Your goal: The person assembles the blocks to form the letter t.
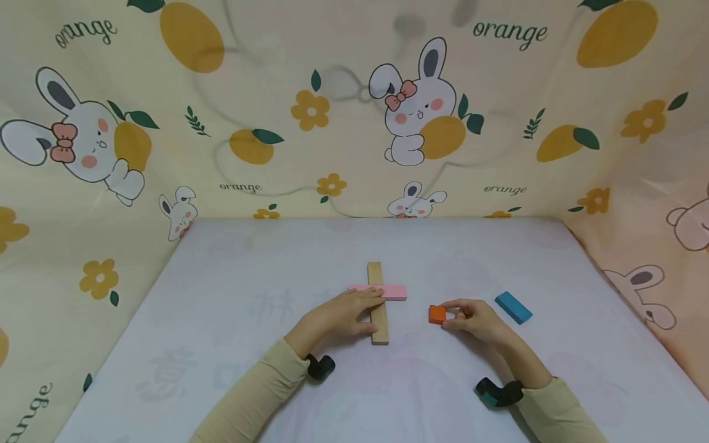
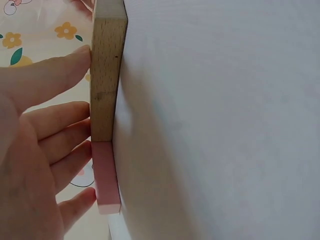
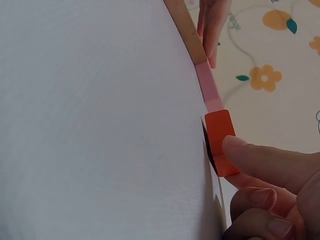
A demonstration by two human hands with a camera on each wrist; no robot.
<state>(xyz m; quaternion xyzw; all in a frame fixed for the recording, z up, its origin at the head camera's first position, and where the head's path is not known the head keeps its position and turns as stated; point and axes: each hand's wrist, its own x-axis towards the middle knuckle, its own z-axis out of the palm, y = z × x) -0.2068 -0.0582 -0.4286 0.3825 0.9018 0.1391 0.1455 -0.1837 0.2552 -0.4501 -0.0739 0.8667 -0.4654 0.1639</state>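
Observation:
A pink block (image 1: 394, 292) lies crosswise with plain wooden pieces above and below it, forming a cross on the table. The lower wooden piece (image 1: 380, 332) points toward the person. My left hand (image 1: 344, 312) rests on the cross with fingers extended; in the left wrist view its thumb and fingertips touch the wood (image 2: 105, 75) and the pink block (image 2: 105, 175). To the right, my right hand (image 1: 476, 319) pinches an orange block (image 1: 437, 314) between thumb and fingers. A dark shadow borders the orange block (image 3: 220, 132) in the right wrist view; whether it touches the table I cannot tell.
A blue block (image 1: 513, 307) lies on the white-covered table (image 1: 266, 258), to the right of my right hand. Behind the table and along its sides hangs a cream cloth (image 1: 343, 147) printed with rabbits and oranges.

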